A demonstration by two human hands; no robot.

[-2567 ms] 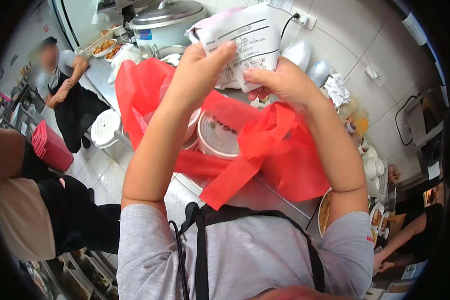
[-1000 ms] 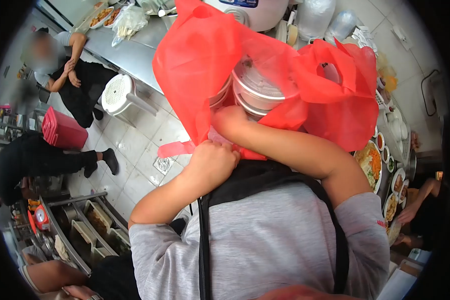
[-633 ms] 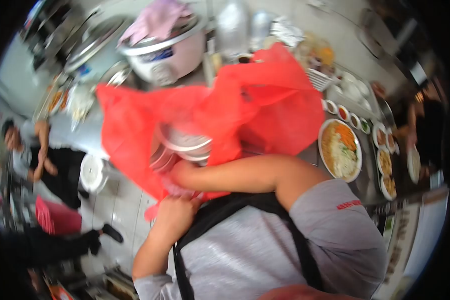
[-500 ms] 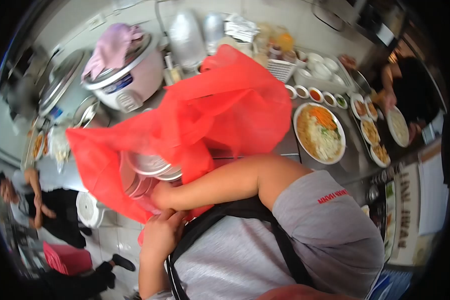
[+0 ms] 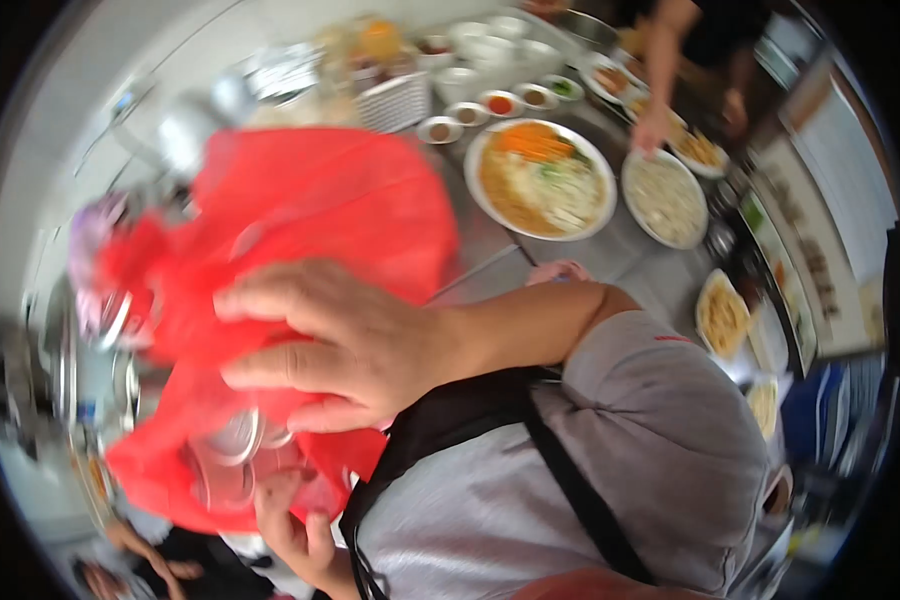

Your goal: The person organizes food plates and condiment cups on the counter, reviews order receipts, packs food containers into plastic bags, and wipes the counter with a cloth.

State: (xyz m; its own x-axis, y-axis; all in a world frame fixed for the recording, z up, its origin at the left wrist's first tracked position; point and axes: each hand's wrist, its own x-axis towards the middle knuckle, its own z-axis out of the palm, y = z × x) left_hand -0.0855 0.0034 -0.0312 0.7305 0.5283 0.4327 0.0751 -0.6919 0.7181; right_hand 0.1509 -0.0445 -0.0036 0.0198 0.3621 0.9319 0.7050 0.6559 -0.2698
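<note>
A large red bag [image 5: 320, 190] fills the left-centre of the view, its mouth turned toward me. Inside it, round clear-lidded containers [image 5: 235, 440] show, partly covered by the red material. My right hand [image 5: 335, 345] is stretched across the front of the bag, fingers spread and slightly blurred. Lower down, my left hand [image 5: 290, 510] is at the bag's near rim with its fingers curled on the red material; part of that grip is hidden.
An oval plate of shredded vegetables [image 5: 542, 180] lies right of the bag. Small sauce cups [image 5: 500, 104] line up behind it. A co-worker's hand [image 5: 653, 125] touches a white dish [image 5: 665, 198]. Another person [image 5: 185, 550] is at lower left.
My right hand has come out of the bag's mouth and spread over its front. The view has swung right. The co-worker's dish now sits closer to the vegetable plate.
</note>
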